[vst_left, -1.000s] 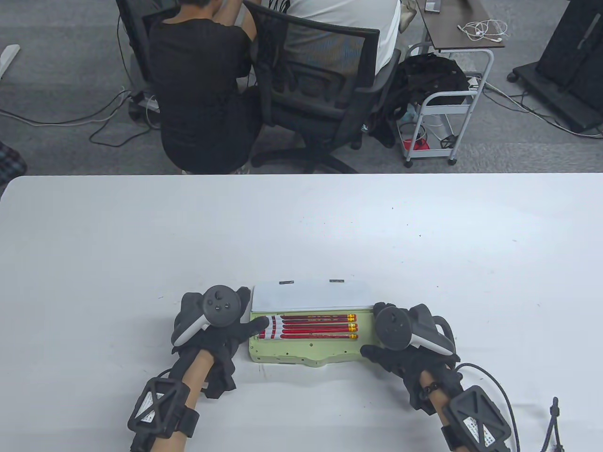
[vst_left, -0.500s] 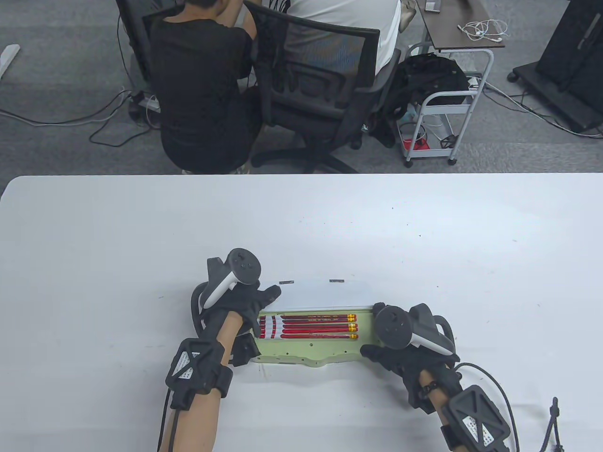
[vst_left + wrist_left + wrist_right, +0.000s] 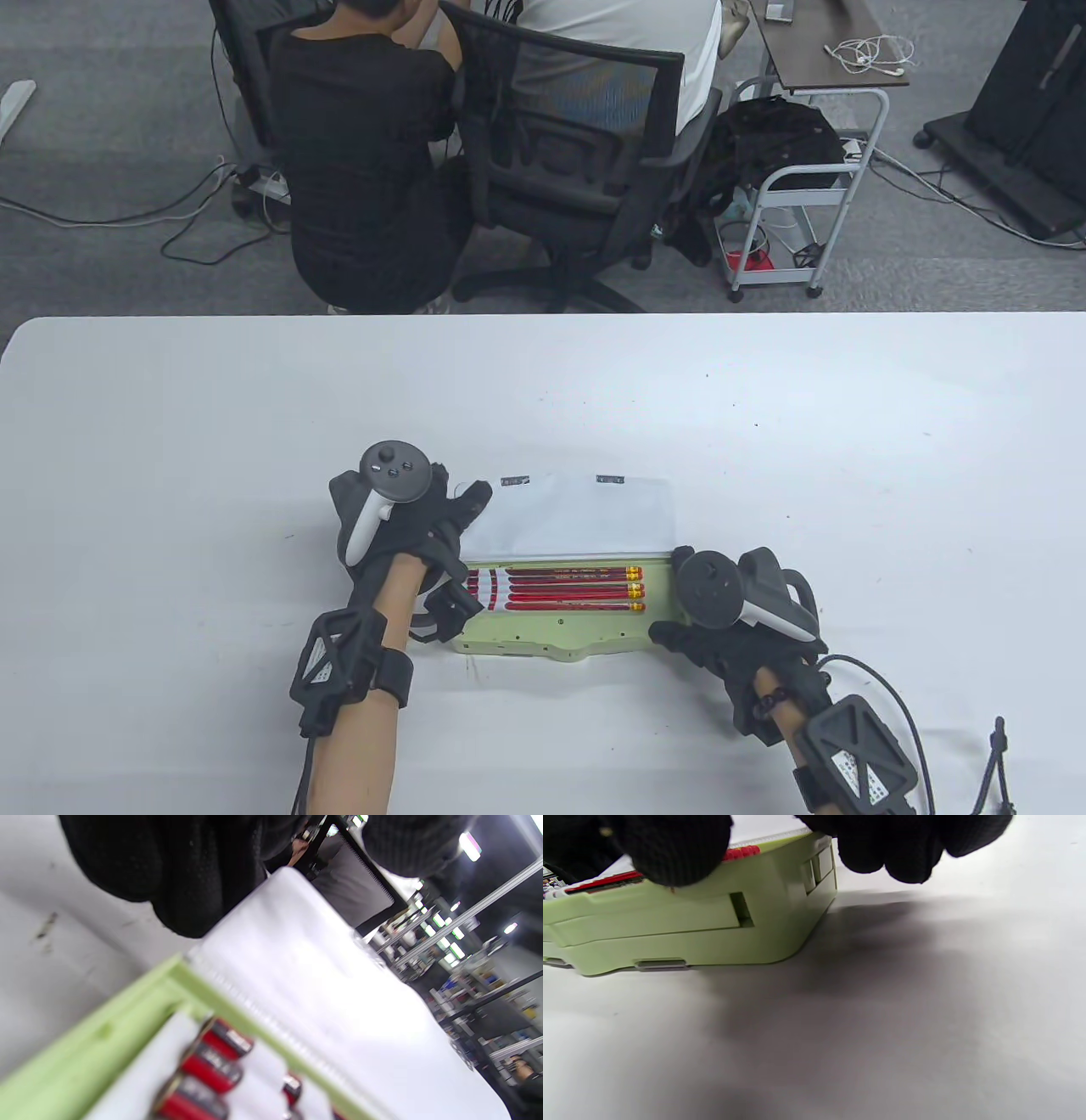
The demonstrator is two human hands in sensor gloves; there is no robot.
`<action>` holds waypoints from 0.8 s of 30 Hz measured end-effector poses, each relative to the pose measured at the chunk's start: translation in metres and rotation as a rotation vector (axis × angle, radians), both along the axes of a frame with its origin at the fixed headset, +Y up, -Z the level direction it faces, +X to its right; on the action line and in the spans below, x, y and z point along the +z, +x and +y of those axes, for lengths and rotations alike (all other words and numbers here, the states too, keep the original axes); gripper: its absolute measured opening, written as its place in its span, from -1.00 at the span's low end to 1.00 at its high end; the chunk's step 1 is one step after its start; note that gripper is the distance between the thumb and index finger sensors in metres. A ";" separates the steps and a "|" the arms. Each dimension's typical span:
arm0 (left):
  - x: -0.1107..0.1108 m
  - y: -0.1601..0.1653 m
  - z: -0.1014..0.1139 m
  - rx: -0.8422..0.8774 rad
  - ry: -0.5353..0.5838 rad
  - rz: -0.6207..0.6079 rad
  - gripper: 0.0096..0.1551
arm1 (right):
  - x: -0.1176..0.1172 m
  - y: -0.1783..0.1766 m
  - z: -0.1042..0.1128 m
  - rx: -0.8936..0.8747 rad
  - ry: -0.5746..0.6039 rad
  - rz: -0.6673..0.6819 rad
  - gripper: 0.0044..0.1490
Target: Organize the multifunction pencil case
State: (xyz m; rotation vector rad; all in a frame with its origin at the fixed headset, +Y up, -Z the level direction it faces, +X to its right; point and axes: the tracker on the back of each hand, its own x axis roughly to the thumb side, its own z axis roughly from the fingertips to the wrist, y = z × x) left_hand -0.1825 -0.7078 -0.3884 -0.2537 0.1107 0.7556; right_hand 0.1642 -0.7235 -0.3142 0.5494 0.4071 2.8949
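Observation:
The light green pencil case (image 3: 543,643) lies open near the table's front edge. Several red pencils (image 3: 564,590) lie side by side in it. Its white lid (image 3: 577,519) stands behind them, hinged at the far side. My left hand (image 3: 462,509) holds the lid's left corner, thumb on the white face and fingers behind. In the left wrist view my fingers (image 3: 191,870) sit at the lid (image 3: 322,984) above the green rim (image 3: 106,1043). My right hand (image 3: 670,594) grips the case's right end; in the right wrist view the thumb (image 3: 670,849) rests on the case (image 3: 691,925).
The white table (image 3: 764,424) stretches far and to both sides. A black cable (image 3: 997,755) lies at the front right corner. Beyond the far edge two people sit on office chairs (image 3: 577,170), next to a white cart (image 3: 797,212).
My left hand left the pencils' left ends and went up to the lid's left corner. The lid now shows more white face, its free edge farther from me. The right hand stayed put.

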 end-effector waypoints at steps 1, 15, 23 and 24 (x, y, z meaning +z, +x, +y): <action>0.002 -0.002 0.004 0.013 0.028 -0.005 0.02 | 0.000 0.000 0.000 0.000 0.005 -0.002 0.23; 0.056 -0.017 0.021 0.114 0.196 -0.178 -0.30 | -0.008 0.027 0.009 -0.201 -0.089 -0.032 0.20; 0.078 -0.015 0.004 0.121 0.229 -0.276 -0.31 | -0.005 0.053 0.025 -0.467 -0.061 -0.056 0.18; 0.079 -0.014 0.001 0.120 0.224 -0.292 -0.30 | -0.005 0.052 0.024 -0.471 -0.058 -0.058 0.16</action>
